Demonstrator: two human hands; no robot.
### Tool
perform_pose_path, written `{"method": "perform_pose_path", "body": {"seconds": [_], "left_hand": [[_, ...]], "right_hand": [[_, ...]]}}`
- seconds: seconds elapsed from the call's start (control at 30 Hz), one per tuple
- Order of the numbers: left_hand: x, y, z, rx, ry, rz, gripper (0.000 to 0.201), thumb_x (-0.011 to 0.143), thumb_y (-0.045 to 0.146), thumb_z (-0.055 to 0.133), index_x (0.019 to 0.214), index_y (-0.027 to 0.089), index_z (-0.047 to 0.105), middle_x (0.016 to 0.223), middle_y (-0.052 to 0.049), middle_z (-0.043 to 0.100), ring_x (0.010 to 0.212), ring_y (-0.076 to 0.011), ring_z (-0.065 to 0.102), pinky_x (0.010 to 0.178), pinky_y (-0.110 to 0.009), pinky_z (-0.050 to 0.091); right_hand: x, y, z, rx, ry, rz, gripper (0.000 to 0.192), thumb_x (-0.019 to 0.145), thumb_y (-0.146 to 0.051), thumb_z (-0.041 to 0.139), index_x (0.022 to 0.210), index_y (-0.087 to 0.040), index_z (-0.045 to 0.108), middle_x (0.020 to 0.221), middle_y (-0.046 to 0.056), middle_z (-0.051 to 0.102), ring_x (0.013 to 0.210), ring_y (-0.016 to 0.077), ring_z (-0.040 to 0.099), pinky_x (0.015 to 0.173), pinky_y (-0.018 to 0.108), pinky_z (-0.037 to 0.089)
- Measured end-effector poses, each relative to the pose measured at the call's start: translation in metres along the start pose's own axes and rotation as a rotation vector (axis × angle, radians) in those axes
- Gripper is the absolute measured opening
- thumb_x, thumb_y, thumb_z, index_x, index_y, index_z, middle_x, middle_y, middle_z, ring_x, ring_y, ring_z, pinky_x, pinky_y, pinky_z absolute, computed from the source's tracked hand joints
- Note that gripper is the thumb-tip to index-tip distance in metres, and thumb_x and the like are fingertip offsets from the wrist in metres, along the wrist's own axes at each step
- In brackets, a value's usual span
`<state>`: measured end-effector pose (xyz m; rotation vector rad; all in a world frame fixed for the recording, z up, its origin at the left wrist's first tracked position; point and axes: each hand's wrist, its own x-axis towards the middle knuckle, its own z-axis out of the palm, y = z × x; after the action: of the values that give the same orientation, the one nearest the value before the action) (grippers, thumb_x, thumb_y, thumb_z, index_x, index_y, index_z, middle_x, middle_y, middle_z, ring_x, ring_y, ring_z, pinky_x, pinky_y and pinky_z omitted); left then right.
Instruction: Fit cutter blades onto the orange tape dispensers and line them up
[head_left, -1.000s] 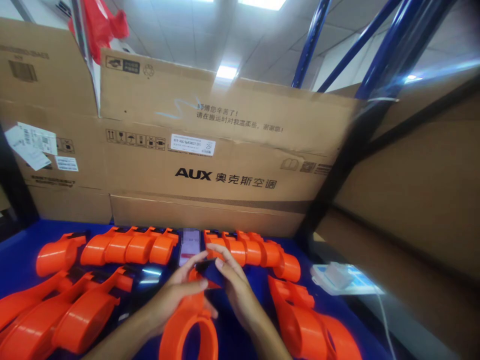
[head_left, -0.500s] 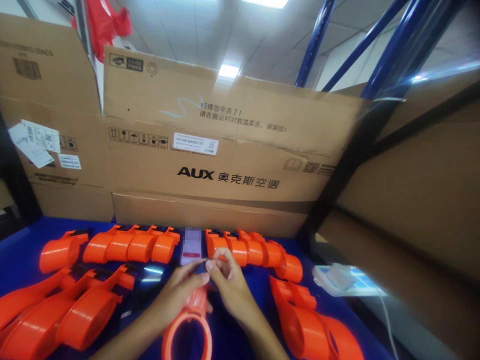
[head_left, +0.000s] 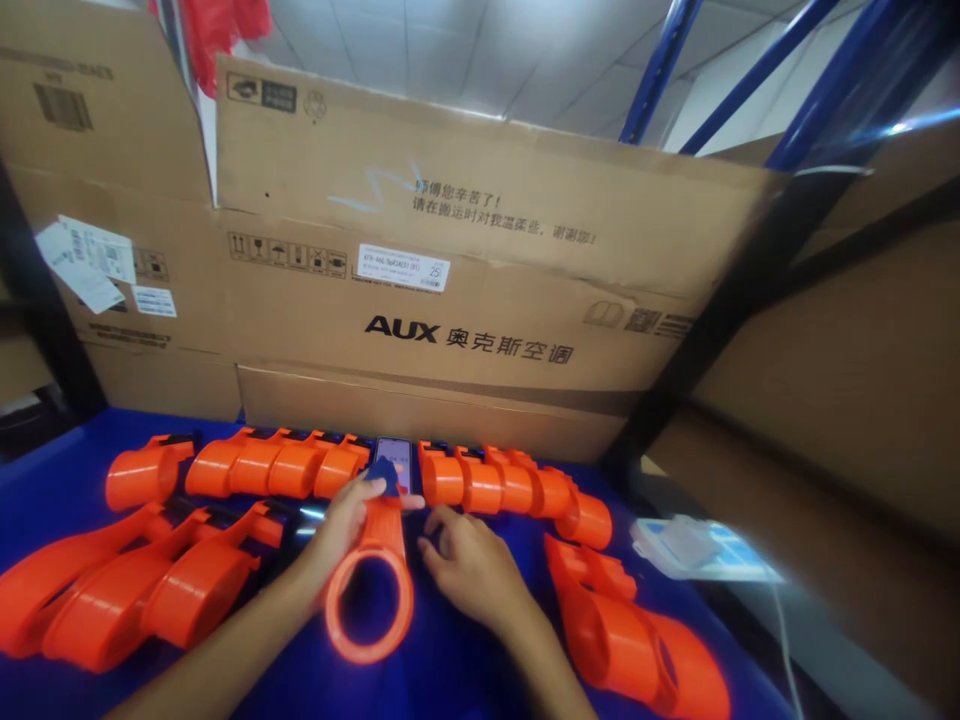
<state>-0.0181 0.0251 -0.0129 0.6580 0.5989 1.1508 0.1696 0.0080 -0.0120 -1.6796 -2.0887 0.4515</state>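
Lower centre of the frame: left hand (head_left: 341, 530) grips the orange ring-shaped part (head_left: 371, 590); right hand (head_left: 469, 565) lies released, palm down on the blue desk (head_left: 465, 680)

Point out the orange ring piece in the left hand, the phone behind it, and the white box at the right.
orange ring piece (head_left: 335, 618), head view, on the ring's lower left rim.
phone (head_left: 400, 455), head view, on its lit screen.
white box (head_left: 686, 545), head view, on its top.

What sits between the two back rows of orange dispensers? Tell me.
In the head view, a phone stands in the gap between the left row and the right row, just beyond the orange dispenser held by the left hand.
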Motion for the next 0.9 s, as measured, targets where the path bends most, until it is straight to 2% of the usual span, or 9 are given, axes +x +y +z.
{"method": "perform_pose_path", "body": {"seconds": [0.13, 0.23, 0.3, 0.37, 0.43, 0.53, 0.6, 0.77, 0.9], "left_hand": [[0.003, -0.001, -0.003, 0.002, -0.011, -0.039, 0.062, 0.080, 0.035, 0.069, 0.136, 0.015, 0.050, 0.101, -0.017, 0.079, 0.080, -0.0305, 0.077, 0.060, -0.033, 0.057], [0.003, -0.002, -0.004, 0.005, -0.034, -0.050, 0.061, 0.080, 0.033, 0.070, 0.134, 0.015, 0.051, 0.102, -0.018, 0.078, 0.083, -0.0308, 0.076, 0.059, -0.031, 0.055], [0.001, -0.004, -0.003, 0.009, -0.047, -0.039, 0.055, 0.080, 0.032, 0.070, 0.130, 0.015, 0.055, 0.104, -0.018, 0.078, 0.088, -0.0314, 0.075, 0.064, -0.033, 0.056], [-0.001, -0.005, -0.003, 0.027, -0.064, -0.001, 0.048, 0.080, 0.028, 0.071, 0.124, 0.015, 0.060, 0.107, -0.017, 0.077, 0.096, -0.0312, 0.074, 0.075, -0.035, 0.056], [-0.003, -0.007, -0.002, 0.054, -0.089, 0.042, 0.043, 0.079, 0.023, 0.072, 0.120, 0.015, 0.064, 0.110, -0.015, 0.077, 0.102, -0.0302, 0.071, 0.084, -0.036, 0.054], [-0.006, -0.010, 0.000, 0.096, -0.153, 0.027, 0.043, 0.077, 0.020, 0.074, 0.120, 0.017, 0.066, 0.113, -0.013, 0.075, 0.107, -0.0313, 0.069, 0.087, -0.038, 0.053], [-0.008, -0.013, 0.002, 0.108, -0.191, -0.003, 0.043, 0.077, 0.020, 0.074, 0.120, 0.017, 0.066, 0.116, -0.013, 0.074, 0.110, -0.0335, 0.068, 0.086, -0.039, 0.054], [-0.009, -0.016, 0.004, 0.093, -0.161, 0.022, 0.038, 0.079, 0.022, 0.074, 0.116, 0.017, 0.069, 0.121, -0.013, 0.072, 0.115, -0.0327, 0.066, 0.094, -0.041, 0.051], [-0.004, -0.014, 0.001, 0.011, -0.105, 0.080, 0.040, 0.079, 0.024, 0.074, 0.118, 0.017, 0.068, 0.112, -0.012, 0.076, 0.109, -0.0317, 0.069, 0.097, -0.044, 0.051]], "right_hand": [[-0.005, -0.003, 0.002, -0.102, -0.070, -0.073, 0.015, 0.078, -0.021, 0.065, 0.092, -0.026, 0.065, 0.076, 0.000, 0.068, 0.074, 0.0190, 0.062, 0.061, 0.025, 0.033], [-0.002, 0.000, 0.004, -0.043, -0.057, -0.072, 0.018, 0.076, -0.012, 0.060, 0.085, -0.025, 0.066, 0.074, -0.001, 0.069, 0.069, 0.0169, 0.062, 0.059, 0.024, 0.034], [0.002, 0.006, 0.005, 0.051, -0.029, -0.057, 0.017, 0.077, -0.011, 0.057, 0.081, -0.024, 0.067, 0.072, -0.001, 0.070, 0.065, 0.0162, 0.063, 0.057, 0.023, 0.036], [0.007, 0.013, 0.004, 0.186, 0.046, -0.070, 0.015, 0.079, -0.013, 0.055, 0.079, -0.022, 0.066, 0.073, 0.000, 0.070, 0.066, 0.0168, 0.064, 0.060, 0.024, 0.041], [0.012, 0.017, 0.002, 0.341, 0.177, -0.091, 0.011, 0.083, -0.018, 0.056, 0.080, -0.021, 0.066, 0.076, 0.002, 0.071, 0.070, 0.0182, 0.065, 0.064, 0.026, 0.045], [0.014, 0.017, -0.002, 0.559, 0.380, -0.077, 0.012, 0.087, -0.030, 0.060, 0.087, -0.020, 0.066, 0.081, 0.004, 0.070, 0.071, 0.0188, 0.065, 0.066, 0.028, 0.049], [0.014, 0.012, -0.004, 0.678, 0.446, -0.057, 0.019, 0.086, -0.038, 0.066, 0.090, -0.019, 0.066, 0.079, 0.004, 0.068, 0.068, 0.0182, 0.063, 0.064, 0.028, 0.050], [0.011, -0.004, -0.006, 0.893, 0.407, -0.074, 0.033, 0.078, -0.048, 0.077, 0.090, -0.019, 0.068, 0.081, 0.004, 0.070, 0.076, 0.0196, 0.066, 0.072, 0.031, 0.053], [0.007, -0.009, -0.007, 0.873, 0.323, -0.073, 0.042, 0.090, -0.057, 0.059, 0.093, -0.018, 0.073, 0.084, 0.006, 0.071, 0.079, 0.0201, 0.065, 0.071, 0.030, 0.052]]}}
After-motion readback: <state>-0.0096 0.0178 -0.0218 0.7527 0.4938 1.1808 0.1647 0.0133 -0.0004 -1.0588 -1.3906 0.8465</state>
